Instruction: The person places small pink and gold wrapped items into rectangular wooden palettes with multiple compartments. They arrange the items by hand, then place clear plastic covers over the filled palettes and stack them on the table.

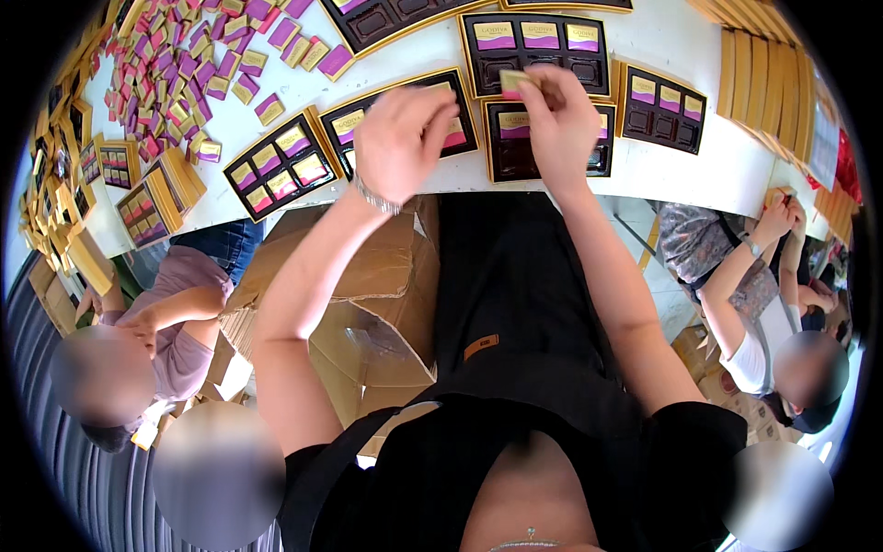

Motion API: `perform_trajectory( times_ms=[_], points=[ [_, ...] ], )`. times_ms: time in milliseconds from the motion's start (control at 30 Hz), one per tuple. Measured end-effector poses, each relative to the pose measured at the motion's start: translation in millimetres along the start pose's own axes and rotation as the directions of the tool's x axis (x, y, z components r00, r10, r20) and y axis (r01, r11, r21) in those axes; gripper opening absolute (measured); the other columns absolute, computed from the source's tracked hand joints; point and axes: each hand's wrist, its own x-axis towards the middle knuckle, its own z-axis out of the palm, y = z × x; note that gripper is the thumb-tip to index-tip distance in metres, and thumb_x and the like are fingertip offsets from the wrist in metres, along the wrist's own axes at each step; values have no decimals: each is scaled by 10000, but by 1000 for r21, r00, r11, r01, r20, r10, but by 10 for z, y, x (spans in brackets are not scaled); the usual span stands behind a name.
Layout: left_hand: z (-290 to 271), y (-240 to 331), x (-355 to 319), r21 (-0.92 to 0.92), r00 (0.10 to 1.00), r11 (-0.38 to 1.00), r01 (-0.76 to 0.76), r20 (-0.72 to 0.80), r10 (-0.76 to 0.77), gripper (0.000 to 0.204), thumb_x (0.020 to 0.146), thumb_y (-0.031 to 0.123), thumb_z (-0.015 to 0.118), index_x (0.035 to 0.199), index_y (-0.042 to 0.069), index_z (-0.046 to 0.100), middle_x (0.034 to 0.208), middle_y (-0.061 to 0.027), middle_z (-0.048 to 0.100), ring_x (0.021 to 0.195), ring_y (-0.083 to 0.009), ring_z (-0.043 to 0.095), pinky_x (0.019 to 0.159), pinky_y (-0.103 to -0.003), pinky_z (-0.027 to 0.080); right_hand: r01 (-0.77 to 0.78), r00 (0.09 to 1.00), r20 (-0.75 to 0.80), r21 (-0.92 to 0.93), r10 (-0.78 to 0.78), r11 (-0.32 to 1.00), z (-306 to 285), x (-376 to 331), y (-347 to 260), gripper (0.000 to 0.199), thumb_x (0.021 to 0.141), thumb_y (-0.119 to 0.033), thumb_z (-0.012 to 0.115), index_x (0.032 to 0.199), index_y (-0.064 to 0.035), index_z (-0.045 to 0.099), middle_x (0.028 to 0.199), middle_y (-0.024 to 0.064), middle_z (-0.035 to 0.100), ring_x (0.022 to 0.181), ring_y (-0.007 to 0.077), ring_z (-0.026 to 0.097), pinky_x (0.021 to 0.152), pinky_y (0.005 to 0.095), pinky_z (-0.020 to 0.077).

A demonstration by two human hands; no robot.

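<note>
Between the thumb and fingers of my right hand [563,120] is a small square wrapped chocolate [515,85], gold with a pink band. It is above the edge where two dark box trays meet. The farther tray [538,69] has three gold-and-purple chocolates in its far row and bare compartments in its near row. My right hand partly covers the nearer tray [513,166]. My left hand [400,138] hovers, fingers curled together, over another tray [345,129] with chocolates in it; whatever it pinches is hidden. Left of it, a tray [280,166] has chocolates in both rows.
A heap of wrapped chocolates [198,78] spreads across the white table [395,55] at far left. Another half-filled tray [662,106] lies at right. Gold box parts [759,83] stand stacked beyond it. Co-workers sit on both sides. A cardboard box [368,276] is below the table edge.
</note>
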Motion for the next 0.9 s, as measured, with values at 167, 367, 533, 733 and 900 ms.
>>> perform_trajectory(
  times_ms=[167,367,533,733,900],
  points=[
    [-189,-585,355,175,983,984,31,-185,2,117,807,70,712,923,56,714,864,-85,713,780,-223,687,668,-291,539,391,917,122,-453,-379,801,72,264,107,250,767,-44,707,1015,-68,688,1047,124,616,979,324,568,882,417,456],
    [-1013,-1952,321,455,823,708,540,-459,-334,334,824,141,668,1139,38,633,1114,-155,660,1069,-324,594,950,-432,457,630,761,596,-584,-257,511,-81,10,-76,627,811,-239,702,1337,26,488,1444,152,455,1352,319,415,1114,532,289],
    [-1398,-2873,500,484,793,661,574,-529,-301,450,867,185,626,1273,16,534,1377,-167,507,1296,-349,433,1087,-429,353,670,714,685,-608,-145,426,-95,18,-184,625,872,-279,642,1399,-13,437,1479,148,409,1391,308,356,1145,520,238],
    [-1593,-3236,1026,519,800,610,599,-420,-428,623,941,493,471,1492,257,302,1597,-51,178,1457,-354,154,1112,-652,186,745,598,613,-190,-516,639,701,819,-698,456,855,-2,599,1301,-6,509,1342,183,536,1266,363,496,1052,436,407],
    [-1565,-3169,1185,661,811,560,499,-127,-571,603,955,590,363,1506,395,217,1616,-23,107,1470,-370,94,1036,-787,113,865,376,604,44,-703,500,2590,2017,-917,410,851,-3,552,1257,-61,533,1155,178,621,1059,372,596,877,444,497]
  ],
)
